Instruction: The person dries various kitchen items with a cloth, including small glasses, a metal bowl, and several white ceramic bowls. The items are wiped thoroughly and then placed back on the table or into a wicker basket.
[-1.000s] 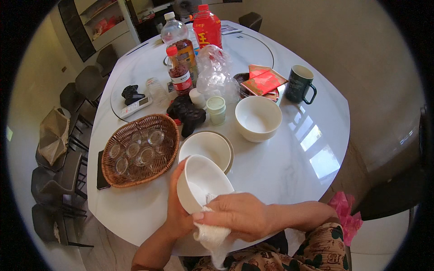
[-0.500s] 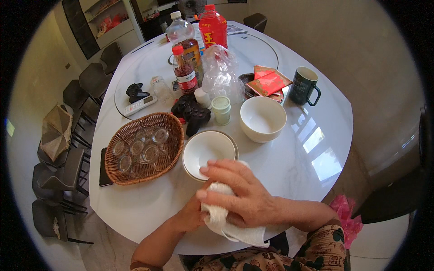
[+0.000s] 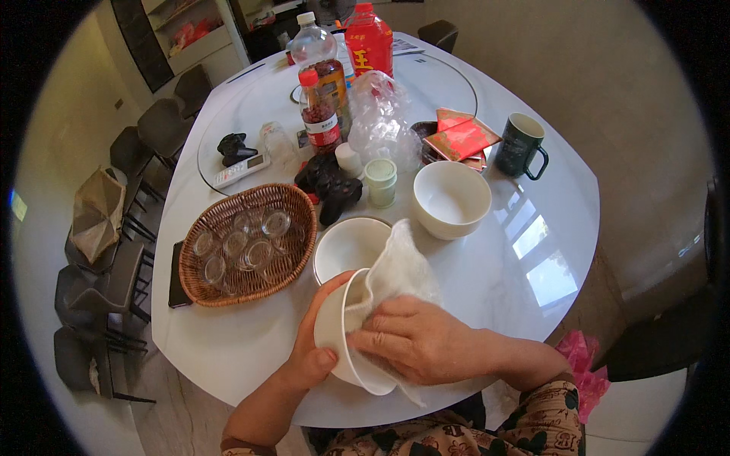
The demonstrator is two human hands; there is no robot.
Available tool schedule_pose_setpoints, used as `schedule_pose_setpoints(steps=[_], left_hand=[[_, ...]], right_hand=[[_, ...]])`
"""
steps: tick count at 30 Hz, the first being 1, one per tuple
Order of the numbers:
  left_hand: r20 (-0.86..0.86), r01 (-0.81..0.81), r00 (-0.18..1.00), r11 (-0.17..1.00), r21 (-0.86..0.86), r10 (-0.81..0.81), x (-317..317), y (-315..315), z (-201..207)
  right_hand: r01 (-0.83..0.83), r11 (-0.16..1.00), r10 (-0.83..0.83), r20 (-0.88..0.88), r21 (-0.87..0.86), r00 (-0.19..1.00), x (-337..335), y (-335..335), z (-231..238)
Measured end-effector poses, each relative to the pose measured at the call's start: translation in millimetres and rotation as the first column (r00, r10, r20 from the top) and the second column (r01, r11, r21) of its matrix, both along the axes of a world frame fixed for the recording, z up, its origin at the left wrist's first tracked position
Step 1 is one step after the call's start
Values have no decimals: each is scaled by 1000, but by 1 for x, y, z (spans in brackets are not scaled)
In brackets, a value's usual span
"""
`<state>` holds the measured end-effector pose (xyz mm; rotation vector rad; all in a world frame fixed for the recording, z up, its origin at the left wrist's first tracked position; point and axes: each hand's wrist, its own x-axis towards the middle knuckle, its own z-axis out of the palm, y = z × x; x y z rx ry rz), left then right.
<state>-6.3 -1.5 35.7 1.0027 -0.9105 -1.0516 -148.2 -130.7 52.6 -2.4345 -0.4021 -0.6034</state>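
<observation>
Half a second back the right hand (image 3: 418, 342) and white cloth (image 3: 401, 266) cover the held bowl (image 3: 332, 327); now the bowl is tipped on its side, mouth to the right, cloth pushed into it, one corner standing up past the rim. Left hand (image 3: 309, 357) is clamped on the outer wall, thumb on the near side, fingers toward the far rim. Right hand is closed on the cloth at the bowl's mouth. Held bowl is at the near edge of the table (image 3: 487, 296), in front of the second bowl (image 3: 346, 247).

Hidden: most of the held bowl's inside, behind cloth and right hand; second bowl's near right part, behind cloth and held bowl. Right fingertips blurred. Clear glasses (image 3: 258, 253) in the wicker basket (image 3: 236, 299) overlap, count unsure. Dark flat thing (image 3: 179, 277) shows only partly beside the basket's left side.

Room: bare tabletop from the third bowl (image 3: 452, 199) toward the right edge and down to the right forearm; dark mug (image 3: 519, 148) stands near that edge. Another bare strip between basket and near left edge.
</observation>
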Motion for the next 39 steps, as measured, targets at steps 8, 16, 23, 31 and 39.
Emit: schedule_pose_setpoints(steps=[8,16,23,31,39], left_hand=[[-298,113,952,987,117,-74,-1,8,-8],[-14,-14,1000,1000,2,14,-4,-1,-4],[-235,52,971,998,20,-46,-7,-2,-12],[16,-337,938,924,-179,345,-7,4,-3],[232,-471,810,833,-291,539,13,4,-20]], right_hand=[[2,990,20,150,-141,989,-2,-1,9],[-120,986,128,-67,116,989,-5,1,1],[-280,891,258,107,357,960,1,7,5],[-205,949,216,-22,241,976,1,7,0],[-21,947,-23,132,319,991,-6,-19,5]])
